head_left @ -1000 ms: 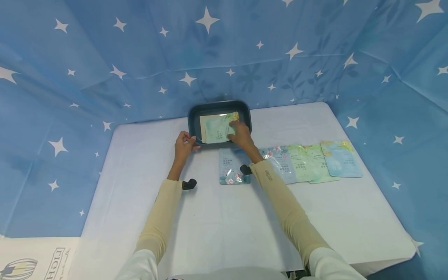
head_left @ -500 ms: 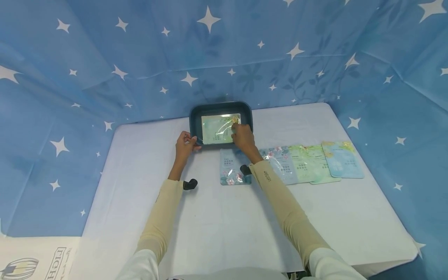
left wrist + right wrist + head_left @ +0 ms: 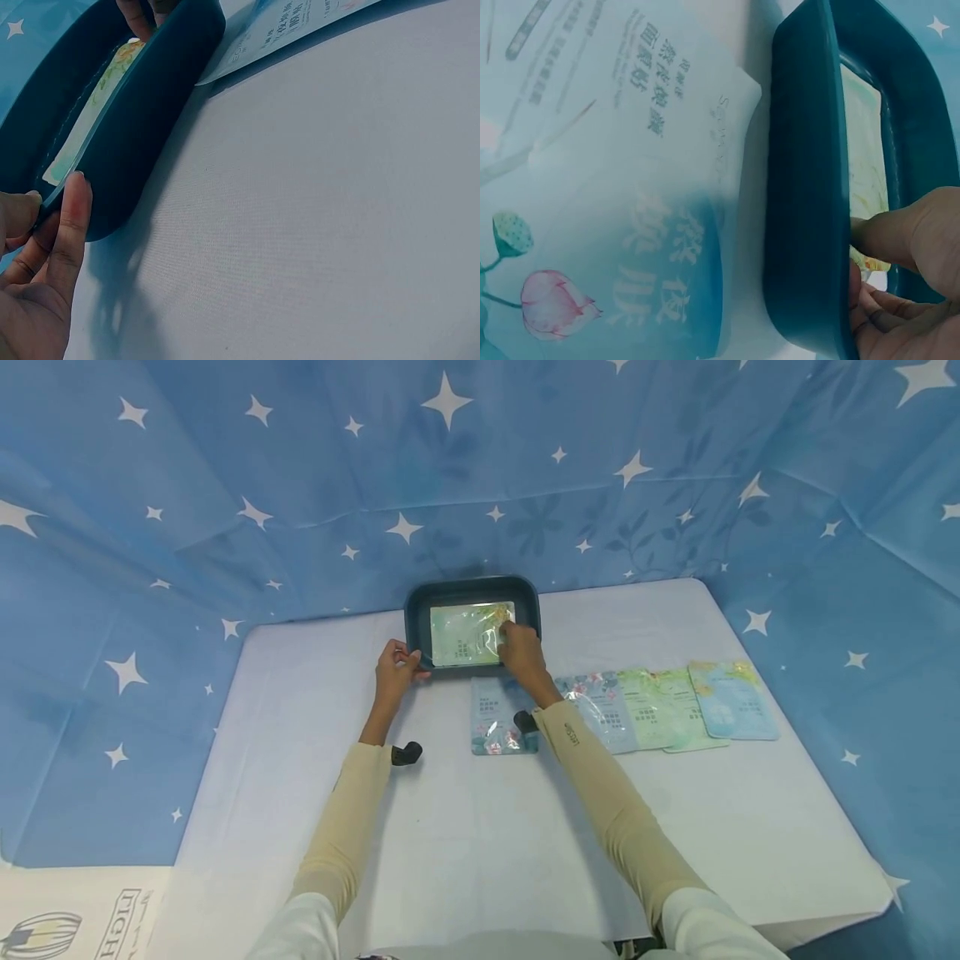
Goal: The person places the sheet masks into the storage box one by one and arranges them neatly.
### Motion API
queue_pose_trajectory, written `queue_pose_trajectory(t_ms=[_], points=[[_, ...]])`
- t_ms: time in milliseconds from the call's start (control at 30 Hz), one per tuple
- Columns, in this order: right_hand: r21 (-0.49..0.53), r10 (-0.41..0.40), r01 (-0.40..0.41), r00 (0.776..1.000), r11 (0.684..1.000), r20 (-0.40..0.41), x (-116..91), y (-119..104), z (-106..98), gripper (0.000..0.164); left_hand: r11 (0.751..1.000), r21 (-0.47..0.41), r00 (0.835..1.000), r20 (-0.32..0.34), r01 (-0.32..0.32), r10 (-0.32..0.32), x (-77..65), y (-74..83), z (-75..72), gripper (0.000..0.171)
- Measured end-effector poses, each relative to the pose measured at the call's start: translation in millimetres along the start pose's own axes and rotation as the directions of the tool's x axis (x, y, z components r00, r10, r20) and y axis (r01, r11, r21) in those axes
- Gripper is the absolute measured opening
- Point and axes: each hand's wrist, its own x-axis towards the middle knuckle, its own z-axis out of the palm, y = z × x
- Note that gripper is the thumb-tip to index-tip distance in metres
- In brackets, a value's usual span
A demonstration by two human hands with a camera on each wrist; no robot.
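A dark teal tray (image 3: 472, 582) stands at the table's far edge. Flat inside it lies a green face mask packet (image 3: 461, 635) with yellow flowers at its right end. My left hand (image 3: 393, 677) pinches the tray's near left corner, thumb inside the rim and fingers outside in the left wrist view. Reaching over the near wall, my right hand (image 3: 522, 656) holds the packet's right end between thumb and fingers; in the right wrist view the thumb (image 3: 889, 232) rests on the packet and the fingers curl below, partly hidden by the wall.
Right of centre, a row of face mask packets lies in front of the tray: a blue floral one (image 3: 491, 722), another blue one (image 3: 606, 714), overlapping green ones (image 3: 643, 714) and a pale blue one (image 3: 733, 702). A blue star-patterned curtain (image 3: 480, 468) hangs behind the table.
A second packet's edge, seen at the left a second ago, no longer shows; the green packet covers it. My right hand has shifted slightly right and its fingers have drawn together. The left hand stays put.
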Motion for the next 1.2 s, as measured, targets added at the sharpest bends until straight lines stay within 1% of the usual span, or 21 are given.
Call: queue_pose_trajectory(t_ms=[67, 100, 133, 233, 300, 333, 400, 467, 500, 567, 600, 667, 733, 867, 1000, 1100, 1200], points=[[-0.023, 0.0, 0.0, 1.0, 1.0, 0.009, 0, -2, 0, 0.024, 1.0, 0.001, 1.0, -0.003, 0.0, 0.0, 0.9, -0.9, -0.2, 0.025], [-0.037, 0.004, -0.003, 1.0, 0.999, 0.01, -1, -2, 1, 0.023, 1.0, -0.004, 1.0, -0.005, -0.001, 0.001, 2.5, -3.6, -0.5, 0.025], [-0.046, 0.007, -0.007, 1.0, 0.999, 0.005, -1, -2, 2, 0.023, 1.0, -0.01, 1.0, -0.001, 0.009, -0.009, 2.7, -2.9, -0.8, 0.027], [-0.048, 0.006, -0.007, 1.0, 0.999, -0.028, -3, -2, 6, 0.023, 1.0, -0.025, 1.0, -0.015, 0.015, -0.015, 9.0, -14.4, -0.9, 0.026], [-0.047, -0.033, 0.031, 0.999, 0.998, -0.042, -3, -2, 8, 0.022, 1.0, -0.023, 1.0, -0.026, 0.014, -0.015, 12.6, -22.1, -0.7, 0.026], [-0.037, -0.071, 0.07, 0.997, 0.997, -0.038, -2, -2, 9, 0.02, 1.0, -0.015, 0.999, -0.032, 0.01, -0.01, 13.1, -23.6, -0.3, 0.025], [-0.026, -0.168, 0.168, 0.986, 0.986, 0.0, -1, -3, 11, 0.017, 1.0, 0.003, 0.999, -0.04, -0.002, 0.002, 13.9, -25.7, 0.0, 0.022], [-0.002, -0.254, 0.255, 0.965, 0.967, 0.067, 0, -4, 12, 0.015, 1.0, 0.013, 0.999, -0.045, -0.017, 0.017, 14.5, -26.9, 0.0, 0.02], [0.015, -0.28, 0.28, 0.954, 0.96, 0.107, 1, -4, 14, 0.016, 1.0, 0.012, 0.999, -0.047, -0.023, 0.023, 14.8, -27.2, -0.1, 0.02], [0.039, -0.301, 0.299, 0.937, 0.954, 0.179, 1, -4, 16, 0.018, 1.0, 0.012, 0.998, -0.048, -0.029, 0.03, 15.2, -27.7, -0.1, 0.019], [0.046, -0.297, 0.294, 0.932, 0.955, 0.208, 1, -4, 17, 0.018, 0.999, 0.012, 0.998, -0.048, -0.031, 0.032, 15.4, -27.9, -0.3, 0.019], [0.045, -0.291, 0.289, 0.925, 0.956, 0.244, 1, -4, 20, 0.02, 0.999, 0.011, 0.998, -0.05, -0.033, 0.033, 15.6, -27.7, -0.1, 0.02], [0.043, -0.289, 0.288, 0.921, 0.957, 0.263, 1, -4, 21, 0.021, 0.999, 0.013, 0.998, -0.047, -0.031, 0.032, 15.6, -27.7, 0.2, 0.02], [0.055, -0.294, 0.29, 0.917, 0.955, 0.269, -1, -1, 19, 0.022, 1.0, 0.0, 0.999, -0.042, -0.026, 0.026, 14.8, -26.3, 0.8, 0.021], [0.083, -0.291, 0.279, 0.924, 0.957, 0.248, -3, 4, 13, 0.023, 1.0, -0.022, 1.0, -0.03, 0.002, -0.003, 14.1, -21.2, -0.7, 0.022], [0.126, -0.303, 0.281, 0.929, 0.951, 0.214, -7, 10, 8, 0.023, 1.0, -0.024, 1.0, -0.016, 0.014, -0.015, 11.6, -13.5, -2.2, 0.021], [0.186, -0.33, 0.3, 0.93, 0.935, 0.159, -10, 16, 4, 0.023, 1.0, -0.003, 1.0, -0.003, 0.013, -0.013, 7.0, -5.0, -3.0, 0.023]])
